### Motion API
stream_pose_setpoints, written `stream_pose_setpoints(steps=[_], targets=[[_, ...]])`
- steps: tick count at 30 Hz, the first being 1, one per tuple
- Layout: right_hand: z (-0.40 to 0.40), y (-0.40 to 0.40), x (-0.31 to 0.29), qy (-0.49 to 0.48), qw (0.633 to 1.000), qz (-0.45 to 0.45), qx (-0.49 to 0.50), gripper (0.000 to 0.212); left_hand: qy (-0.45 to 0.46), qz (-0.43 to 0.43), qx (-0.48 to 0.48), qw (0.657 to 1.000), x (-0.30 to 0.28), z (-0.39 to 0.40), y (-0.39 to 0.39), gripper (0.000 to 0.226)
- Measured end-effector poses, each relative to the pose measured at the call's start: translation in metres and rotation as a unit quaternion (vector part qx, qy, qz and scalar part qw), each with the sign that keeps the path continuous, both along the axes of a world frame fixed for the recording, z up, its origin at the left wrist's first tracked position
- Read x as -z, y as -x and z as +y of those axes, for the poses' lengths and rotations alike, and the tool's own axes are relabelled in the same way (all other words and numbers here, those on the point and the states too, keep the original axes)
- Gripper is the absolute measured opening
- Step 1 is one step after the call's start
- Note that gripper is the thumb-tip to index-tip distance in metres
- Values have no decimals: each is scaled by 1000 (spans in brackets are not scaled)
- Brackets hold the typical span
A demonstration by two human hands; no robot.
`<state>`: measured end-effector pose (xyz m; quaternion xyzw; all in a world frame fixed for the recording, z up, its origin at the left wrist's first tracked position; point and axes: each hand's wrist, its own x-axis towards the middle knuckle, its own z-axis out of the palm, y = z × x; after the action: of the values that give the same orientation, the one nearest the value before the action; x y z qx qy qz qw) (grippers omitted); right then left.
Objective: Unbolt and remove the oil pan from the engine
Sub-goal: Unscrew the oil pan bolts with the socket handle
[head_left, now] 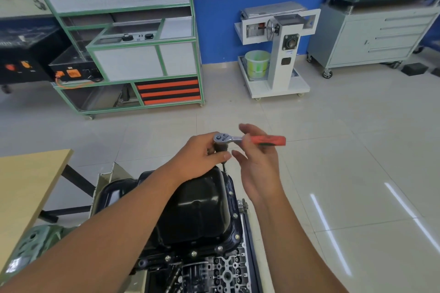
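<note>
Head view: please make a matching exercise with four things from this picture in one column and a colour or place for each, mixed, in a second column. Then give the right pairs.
Things:
1. oil pan
2. ratchet handle
3. bucket
4. table

Descriptions:
A. pale green, on the white stand's base by the blue wall
B. glossy black, bolted on top of the engine
C. light wood, at the left edge
D. orange-red, across the right hand's fingers

Pairs: 1-B, 2-D, 3-A, 4-C

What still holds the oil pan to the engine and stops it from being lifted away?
Bolts remain along the oil pan's right and near flange edges. The ratchet, steadied by the left hand, sits at the far right corner.
</note>
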<state>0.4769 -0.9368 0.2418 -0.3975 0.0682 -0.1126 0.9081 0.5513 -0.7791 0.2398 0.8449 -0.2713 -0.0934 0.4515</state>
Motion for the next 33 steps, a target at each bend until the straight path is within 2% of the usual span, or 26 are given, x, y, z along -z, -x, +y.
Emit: stream_pose_setpoints(steps=[2,4,8,10,13,16,19,21,23,26,30,33], targets=[[11,-5,4,96,994,-31,-36,27,-11,-16,-1,1000,0,1,2,22],[20,-4,13,140,986,-62,-60,36,-27,-35,-16,999,0,2,3,23],[27,-7,15,31,997,-31,-61,37,-11,-14,-22,1000,0,0,2,30],[24,-13,8,8,998,-9,-58,36,-37,-17,-11,999,-1,-3,2,35],[19,-15,9,49,996,-46,-58,15,-42,-14,0,999,-1,-1,2,31],[20,-12,16,75,994,-62,-56,24,-35,-30,-11,999,-2,1,1,28],[20,-16,10,10,998,0,-61,26,-59,-14,-9,998,-2,-4,1,39],[17,-21,6,14,998,22,-57,25,-81,-5,0,997,-2,-5,0,45],[14,-21,9,11,997,-19,-69,13,-70,-8,-1,998,-2,-4,0,44],[15,-14,16,28,995,-65,-70,17,-46,-20,0,999,-4,-1,2,27],[19,-19,15,-16,998,-8,-61,26,-72,-8,-23,997,-5,-3,1,49],[15,-23,14,31,998,8,-63,20,-87,-5,-13,996,-4,-3,1,40]])
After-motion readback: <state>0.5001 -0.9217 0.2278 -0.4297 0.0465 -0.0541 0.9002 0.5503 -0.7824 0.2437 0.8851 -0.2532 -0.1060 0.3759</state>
